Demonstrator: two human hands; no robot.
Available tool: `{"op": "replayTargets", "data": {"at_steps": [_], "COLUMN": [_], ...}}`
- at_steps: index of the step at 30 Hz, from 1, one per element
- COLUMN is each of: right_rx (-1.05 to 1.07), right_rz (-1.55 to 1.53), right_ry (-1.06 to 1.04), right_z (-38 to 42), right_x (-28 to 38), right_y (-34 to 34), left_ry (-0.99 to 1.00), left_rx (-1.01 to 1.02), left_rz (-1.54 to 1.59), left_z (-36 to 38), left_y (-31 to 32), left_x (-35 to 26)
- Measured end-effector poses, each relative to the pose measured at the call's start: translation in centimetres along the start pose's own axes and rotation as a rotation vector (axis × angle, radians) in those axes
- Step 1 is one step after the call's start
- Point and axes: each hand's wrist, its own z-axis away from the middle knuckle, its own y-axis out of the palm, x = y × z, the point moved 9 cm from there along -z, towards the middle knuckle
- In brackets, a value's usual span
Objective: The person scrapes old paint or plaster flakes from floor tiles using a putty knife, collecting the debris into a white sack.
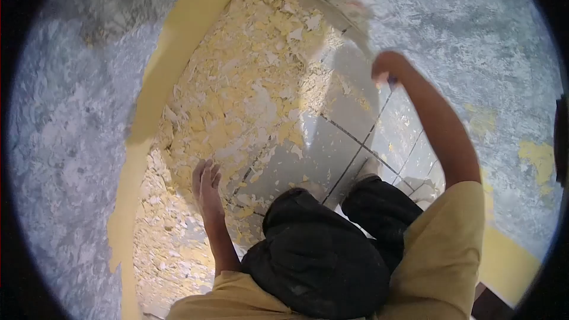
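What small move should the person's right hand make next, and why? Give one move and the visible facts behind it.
Probably another short stroke against the scraped wall: the right hand is raised against it, gripping something too blurred to name. Yellow paint patches remain lower right, and paint flakes cover the tiled floor. The left hand hangs open.

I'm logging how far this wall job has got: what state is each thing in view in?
Grey scraped wall: mostly bare, a few yellow patches left.
Yellow painted band: intact.
Grey tiled floor: littered with yellow paint flakes.
Left hand: open, fingers spread, over the flakes.
Right hand: raised at the wall, closed around something blurred.
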Motion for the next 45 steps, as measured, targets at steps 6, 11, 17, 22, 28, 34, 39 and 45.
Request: {"op": "replayTargets", "data": {"at_steps": [6, 11, 17, 22, 28, 34, 39, 45], "right_rx": [-0.01, -0.328, -0.632, -0.526, -0.303, -0.691, -0.342, -0.362], "right_rz": [0.137, 0.051, 0.017, 0.196, -0.236, -0.903, -1.224, -1.044], "right_ry": [-0.062, -0.343, -0.682, -0.649, 0.184, 0.971, 1.2, 1.421], "right_z": [-1.7, -2.3, 4.1, 14.6, 23.5, 34.2, 31.8, 25.3], "right_x": [0.1, 12.2, 25.1, 11.4, -21.7, -31.9, -24.1, -23.4], "right_y": [10.3, 3.4, -6.4, -1.3, 19.7, 50.7, 61.0, 71.0], "left_ry": [-0.011, -0.059, -0.074, -0.123, -0.15, -0.18, -0.065, -0.059], "left_rx": [0.083, 0.234, 0.374, 0.423, 0.393, 0.458, 0.516, 0.627], "left_rz": [-0.084, -0.132, -0.264, -0.35, -0.373, -0.403, -0.525, -0.649], "left_z": [-0.9, -0.9, -0.5, -2.9, -2.6, -1.9, 2.9, 6.0], "left_y": [1.4, 6.5, 9.5, 8.9, 10.4, 15.1, 21.1, 24.5], "left_x": [1.4, 2.5, 3.2, 4.0, 4.2, 4.7, 2.2, 2.9]}}
